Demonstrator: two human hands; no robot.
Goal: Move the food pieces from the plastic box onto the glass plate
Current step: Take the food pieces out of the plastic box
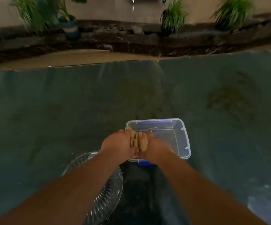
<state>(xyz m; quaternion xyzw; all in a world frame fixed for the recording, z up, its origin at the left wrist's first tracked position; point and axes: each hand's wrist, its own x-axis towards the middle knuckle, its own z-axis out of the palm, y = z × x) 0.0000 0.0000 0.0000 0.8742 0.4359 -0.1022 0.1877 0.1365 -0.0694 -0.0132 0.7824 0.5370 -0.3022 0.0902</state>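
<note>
A clear plastic box (177, 127) with blue clips sits on the dark green floor covering, just ahead of me. Over its near left corner, a stack of tan food pieces (139, 141) is squeezed upright between my left hand (117, 143) and my right hand (156, 146). One more tan piece (129, 128) shows at the box's left rim. The rest of the box looks bare. A ribbed glass plate (110, 195) lies near me to the left of the box, and my left forearm hides much of it.
The dark green covering (50, 119) spreads wide on every side. Its far edge meets a tan strip (82, 57) and a dark stone border with several potted plants (69, 25). A darker patch (141, 192) lies between my arms.
</note>
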